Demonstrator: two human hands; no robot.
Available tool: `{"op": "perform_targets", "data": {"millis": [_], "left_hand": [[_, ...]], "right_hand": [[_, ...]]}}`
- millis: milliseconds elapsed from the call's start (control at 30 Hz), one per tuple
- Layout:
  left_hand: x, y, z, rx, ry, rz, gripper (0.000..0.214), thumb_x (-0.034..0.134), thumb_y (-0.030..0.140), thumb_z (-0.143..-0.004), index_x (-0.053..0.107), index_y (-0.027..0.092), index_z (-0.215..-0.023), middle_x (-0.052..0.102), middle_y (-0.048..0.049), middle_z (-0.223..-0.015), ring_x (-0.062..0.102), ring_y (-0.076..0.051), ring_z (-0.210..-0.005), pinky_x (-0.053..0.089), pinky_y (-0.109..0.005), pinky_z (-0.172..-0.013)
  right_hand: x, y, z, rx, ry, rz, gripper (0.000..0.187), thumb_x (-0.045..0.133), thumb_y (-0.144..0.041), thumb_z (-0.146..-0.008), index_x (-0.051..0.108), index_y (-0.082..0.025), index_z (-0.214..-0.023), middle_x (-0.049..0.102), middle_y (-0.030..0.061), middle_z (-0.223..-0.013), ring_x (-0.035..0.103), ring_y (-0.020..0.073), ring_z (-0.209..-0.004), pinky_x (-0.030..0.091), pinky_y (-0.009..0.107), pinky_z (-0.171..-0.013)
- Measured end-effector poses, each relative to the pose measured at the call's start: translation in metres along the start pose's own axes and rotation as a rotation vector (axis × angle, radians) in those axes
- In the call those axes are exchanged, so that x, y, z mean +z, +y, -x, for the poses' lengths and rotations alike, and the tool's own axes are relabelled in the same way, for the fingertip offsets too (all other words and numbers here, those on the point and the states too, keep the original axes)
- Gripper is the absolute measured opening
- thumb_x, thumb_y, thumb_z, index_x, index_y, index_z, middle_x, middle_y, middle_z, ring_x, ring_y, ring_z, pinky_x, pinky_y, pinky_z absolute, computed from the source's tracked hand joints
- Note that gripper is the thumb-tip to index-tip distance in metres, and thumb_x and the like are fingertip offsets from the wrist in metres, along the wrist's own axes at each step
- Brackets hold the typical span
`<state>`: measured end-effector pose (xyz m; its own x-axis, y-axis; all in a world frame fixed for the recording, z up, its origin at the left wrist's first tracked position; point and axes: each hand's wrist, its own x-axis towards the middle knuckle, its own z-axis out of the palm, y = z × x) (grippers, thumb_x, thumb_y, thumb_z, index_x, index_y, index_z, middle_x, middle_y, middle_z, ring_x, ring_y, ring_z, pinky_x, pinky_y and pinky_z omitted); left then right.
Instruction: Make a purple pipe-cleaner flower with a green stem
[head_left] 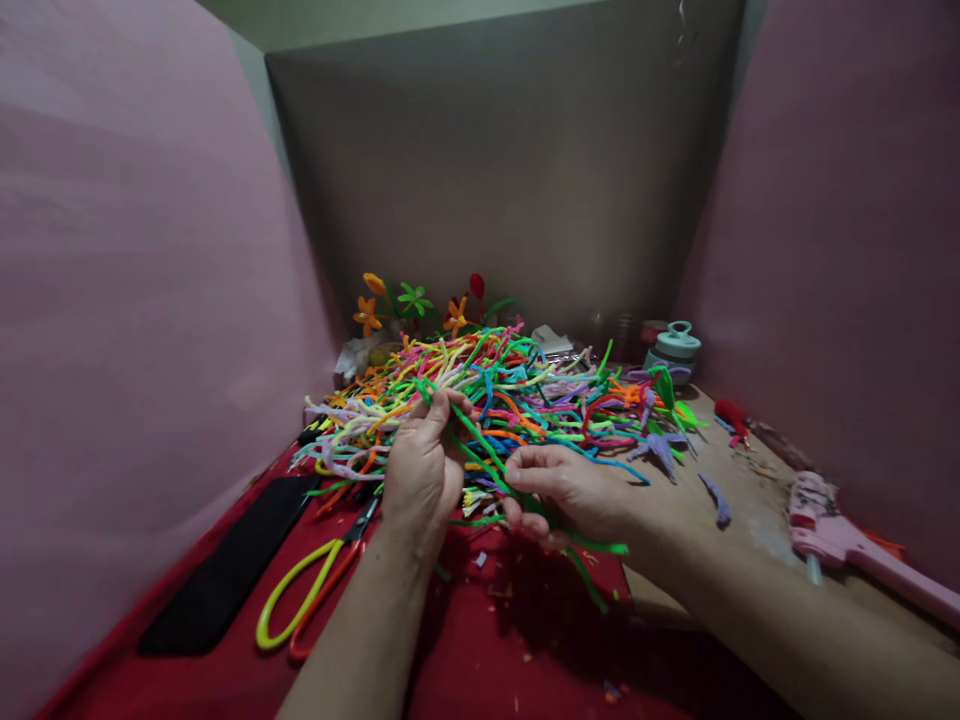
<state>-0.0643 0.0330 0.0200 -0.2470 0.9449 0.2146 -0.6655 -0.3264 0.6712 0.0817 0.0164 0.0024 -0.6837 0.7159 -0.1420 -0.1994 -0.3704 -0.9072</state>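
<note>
Green pipe cleaners (480, 438) stretch between my two hands. Near their upper end, my left hand (427, 450) pinches them between thumb and fingers, and a short green tip sticks out past the thumb. My right hand (551, 490) grips the same strands lower down, fingers curled, with green ends hanging out below the palm. How many strands there are is hard to tell where the fingers cover them. Right behind my hands lies a big heap of multicoloured pipe cleaners (525, 385).
Scissors (300, 595) with yellow and orange handles and a black flat strip (232, 565) lie left on the red cloth (480, 670). At right are a pink glue gun (840, 540) and purple petal pieces (664, 450). Flowers (412, 298) and a teal-lidded jar (675, 345) stand behind.
</note>
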Motion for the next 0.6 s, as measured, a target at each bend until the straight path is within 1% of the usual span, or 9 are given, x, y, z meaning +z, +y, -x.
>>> {"op": "perform_targets", "data": {"millis": [100, 200, 267, 333, 400, 500, 533, 600], "left_hand": [[0.003, 0.0, 0.003, 0.029, 0.0, -0.049, 0.011, 0.066, 0.021, -0.073, 0.06, 0.012, -0.069, 0.064, -0.0016, -0.062, 0.062, -0.012, -0.061, 0.049, -0.022, -0.057], [0.005, 0.0, 0.006, 0.041, 0.0, -0.117, 0.011, 0.06, 0.023, -0.077, 0.059, 0.013, -0.074, 0.066, -0.0035, -0.062, 0.063, -0.014, -0.058, 0.051, -0.025, -0.057], [0.005, 0.0, 0.007, 0.025, 0.004, -0.126, 0.012, 0.055, 0.024, -0.081, 0.057, 0.013, -0.075, 0.066, -0.0046, -0.063, 0.064, -0.015, -0.057, 0.051, -0.026, -0.055], [0.005, 0.0, 0.007, 0.001, 0.015, -0.121, 0.014, 0.051, 0.025, -0.084, 0.055, 0.014, -0.076, 0.066, -0.0055, -0.064, 0.063, -0.015, -0.055, 0.05, -0.026, -0.052], [0.003, 0.0, 0.006, -0.014, 0.004, -0.097, 0.014, 0.05, 0.025, -0.085, 0.053, 0.015, -0.076, 0.064, -0.0042, -0.063, 0.059, -0.012, -0.049, 0.046, -0.022, -0.046], [0.001, 0.0, 0.005, -0.042, -0.065, -0.032, 0.014, 0.05, 0.026, -0.085, 0.052, 0.015, -0.076, 0.054, 0.0013, -0.055, 0.042, -0.005, -0.036, 0.033, -0.015, -0.035], [0.001, 0.0, 0.005, -0.05, -0.084, -0.011, 0.014, 0.05, 0.025, -0.085, 0.052, 0.015, -0.076, 0.051, 0.0026, -0.054, 0.038, -0.004, -0.035, 0.03, -0.015, -0.034], [0.0, 0.001, 0.005, -0.062, -0.095, 0.017, 0.015, 0.047, 0.024, -0.087, 0.051, 0.015, -0.076, 0.047, 0.0032, -0.054, 0.035, -0.004, -0.036, 0.029, -0.015, -0.034]], "right_hand": [[-0.001, -0.001, 0.001, 0.012, -0.019, 0.042, 0.013, 0.054, -0.024, -0.077, 0.045, -0.017, -0.071, 0.055, -0.0037, -0.049, 0.039, 0.0053, -0.032, 0.028, 0.014, -0.029], [-0.002, 0.0, 0.002, 0.048, -0.055, 0.056, 0.017, 0.053, -0.023, -0.079, 0.049, -0.014, -0.064, 0.048, -0.0051, -0.045, 0.033, 0.0032, -0.031, 0.025, 0.014, -0.029], [-0.004, 0.001, 0.002, 0.079, -0.081, 0.019, 0.018, 0.055, -0.023, -0.078, 0.053, -0.012, -0.064, 0.047, -0.005, -0.048, 0.03, 0.0018, -0.033, 0.025, 0.014, -0.03], [-0.005, 0.002, 0.002, 0.101, -0.1, -0.034, 0.013, 0.057, -0.021, -0.077, 0.058, -0.01, -0.072, 0.05, -0.0037, -0.054, 0.031, 0.0015, -0.036, 0.026, 0.014, -0.031], [-0.007, 0.004, 0.001, 0.115, -0.117, -0.063, 0.012, 0.059, -0.019, -0.076, 0.062, -0.008, -0.078, 0.052, -0.0023, -0.057, 0.034, 0.0017, -0.037, 0.029, 0.014, -0.032], [-0.01, 0.008, -0.001, 0.132, -0.128, -0.059, 0.013, 0.058, -0.017, -0.076, 0.064, -0.006, -0.08, 0.052, -0.0012, -0.057, 0.038, 0.0027, -0.037, 0.033, 0.015, -0.032], [-0.011, 0.008, -0.002, 0.138, -0.135, -0.05, 0.013, 0.058, -0.017, -0.076, 0.064, -0.006, -0.08, 0.053, -0.0007, -0.057, 0.04, 0.0033, -0.037, 0.035, 0.015, -0.031], [-0.012, 0.01, -0.004, 0.145, -0.158, -0.037, 0.014, 0.057, -0.017, -0.076, 0.064, -0.005, -0.08, 0.055, 0.0004, -0.057, 0.044, 0.0049, -0.036, 0.039, 0.017, -0.031]]}}
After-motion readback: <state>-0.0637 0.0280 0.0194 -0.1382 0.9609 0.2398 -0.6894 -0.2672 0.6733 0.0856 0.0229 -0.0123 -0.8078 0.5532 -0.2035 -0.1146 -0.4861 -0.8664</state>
